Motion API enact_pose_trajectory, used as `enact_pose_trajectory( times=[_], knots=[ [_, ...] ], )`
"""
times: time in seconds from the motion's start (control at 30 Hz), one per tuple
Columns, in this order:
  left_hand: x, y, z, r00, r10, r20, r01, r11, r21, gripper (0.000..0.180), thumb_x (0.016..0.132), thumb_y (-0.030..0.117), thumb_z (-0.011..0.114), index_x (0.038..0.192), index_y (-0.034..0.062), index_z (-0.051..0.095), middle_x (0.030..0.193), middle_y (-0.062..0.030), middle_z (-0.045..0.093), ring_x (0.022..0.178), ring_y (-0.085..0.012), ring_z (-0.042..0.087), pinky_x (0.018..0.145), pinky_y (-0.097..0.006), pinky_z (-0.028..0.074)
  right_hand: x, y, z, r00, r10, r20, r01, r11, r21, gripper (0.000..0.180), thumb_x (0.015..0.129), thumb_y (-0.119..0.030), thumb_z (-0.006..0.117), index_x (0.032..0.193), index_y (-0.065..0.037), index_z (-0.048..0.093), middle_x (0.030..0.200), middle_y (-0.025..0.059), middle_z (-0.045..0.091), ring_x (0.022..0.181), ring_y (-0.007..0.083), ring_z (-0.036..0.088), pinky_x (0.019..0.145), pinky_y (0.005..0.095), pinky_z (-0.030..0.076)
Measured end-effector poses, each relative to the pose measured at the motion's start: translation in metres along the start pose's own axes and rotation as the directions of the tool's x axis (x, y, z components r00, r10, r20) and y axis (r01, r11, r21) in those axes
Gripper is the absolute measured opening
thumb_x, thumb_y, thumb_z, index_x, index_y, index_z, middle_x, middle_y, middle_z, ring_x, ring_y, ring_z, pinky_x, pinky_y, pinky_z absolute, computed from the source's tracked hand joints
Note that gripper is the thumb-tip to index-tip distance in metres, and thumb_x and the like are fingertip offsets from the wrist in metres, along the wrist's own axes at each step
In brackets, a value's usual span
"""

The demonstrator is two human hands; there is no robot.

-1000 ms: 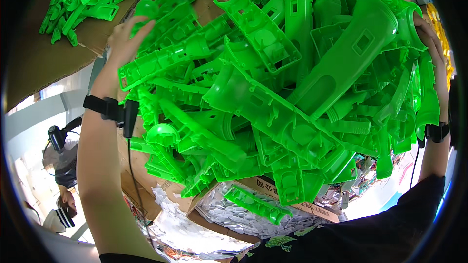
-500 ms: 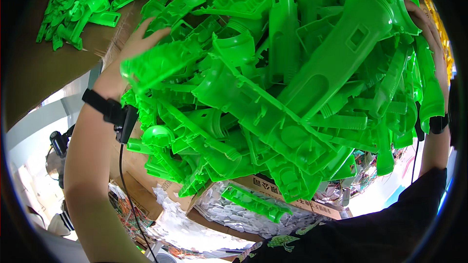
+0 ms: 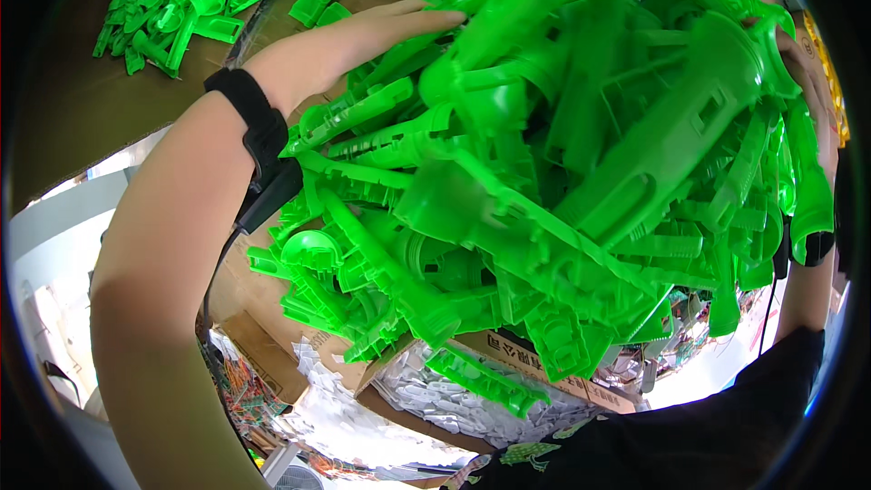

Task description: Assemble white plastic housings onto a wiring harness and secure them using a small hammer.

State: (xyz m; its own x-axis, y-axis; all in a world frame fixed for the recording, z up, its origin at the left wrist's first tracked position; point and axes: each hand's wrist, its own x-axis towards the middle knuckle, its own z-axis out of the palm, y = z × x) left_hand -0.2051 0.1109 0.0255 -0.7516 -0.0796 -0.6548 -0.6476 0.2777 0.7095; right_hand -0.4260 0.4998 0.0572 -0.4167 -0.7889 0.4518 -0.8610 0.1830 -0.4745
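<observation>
A large heap of bright green plastic shell pieces [image 3: 390, 209], long and hollow with ribs and cut-outs, fills the middle of the view. My left hand [image 3: 372, 34] lies along the far left side of the heap, fingers stretched out, their tips against a blurred green piece [image 3: 508, 18]. At the right edge my right hand [image 3: 812, 82] curls its fingers over the rim of a green shell [image 3: 773, 54]; part of that hand is hidden behind the pieces. A long half-tube shell [image 3: 667, 141] with a square hole slants across the heap near it. A black strap circles my left wrist.
More green pieces [image 3: 195, 0] lie on brown cardboard at the far left. Below the heap, a cardboard box [image 3: 381, 404] holds many pale flat pieces, with one green piece [image 3: 485, 381] on top. Wires [image 3: 245, 390] lie lower left. Yellow parts [image 3: 839, 118] show at the right rim.
My left hand has moved right and inward along the heap's far side. Upper pieces have shifted and blur with motion. My right hand has barely moved.
</observation>
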Motion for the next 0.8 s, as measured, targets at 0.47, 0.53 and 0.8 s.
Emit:
enact_pose_trajectory(
  times=[0.47, 0.53, 0.8],
  knots=[
    [-0.063, 0.086, 0.111, 0.911, 0.356, 0.209, -0.283, 0.906, -0.314, 0.076, 0.092, 0.051, 0.053, 0.136, -0.0089, 0.038, 0.129, -0.0282, 0.054, 0.116, -0.0362, 0.056, 0.105, -0.039, 0.041, 0.002, 0.005, 0.042, 0.893, 0.438, 0.104, -0.449, 0.86, 0.241, 0.03, 0.099, -0.023, 0.051, 0.121, -0.003, 0.057, 0.122, 0.0105, 0.059, 0.106, 0.019, 0.059, 0.092, 0.0317, 0.048],
    [-0.06, 0.083, 0.106, 0.882, 0.391, 0.262, -0.302, 0.897, -0.322, 0.069, 0.092, 0.049, 0.053, 0.131, -0.0071, 0.043, 0.124, -0.0254, 0.057, 0.112, -0.0337, 0.058, 0.102, -0.038, 0.043, 0.003, 0.007, 0.04, 0.903, 0.415, 0.116, -0.43, 0.862, 0.268, 0.031, 0.099, -0.022, 0.052, 0.121, -0.002, 0.057, 0.122, 0.0109, 0.059, 0.106, 0.0196, 0.059, 0.092, 0.0319, 0.048],
    [0.032, 0.073, -0.058, 0.889, 0.419, -0.184, -0.385, 0.902, 0.195, 0.069, 0.083, 0.03, 0.072, 0.14, 0.0038, 0.043, 0.128, -0.0171, 0.058, 0.114, -0.0247, 0.058, 0.096, -0.034, 0.046, -0.001, 0.014, -0.005, 0.919, 0.369, 0.143, -0.395, 0.87, 0.294, 0.032, 0.097, -0.02, 0.055, 0.122, -0.001, 0.056, 0.121, 0.0125, 0.059, 0.105, 0.022, 0.06, 0.09, 0.0327, 0.049]
  ],
)
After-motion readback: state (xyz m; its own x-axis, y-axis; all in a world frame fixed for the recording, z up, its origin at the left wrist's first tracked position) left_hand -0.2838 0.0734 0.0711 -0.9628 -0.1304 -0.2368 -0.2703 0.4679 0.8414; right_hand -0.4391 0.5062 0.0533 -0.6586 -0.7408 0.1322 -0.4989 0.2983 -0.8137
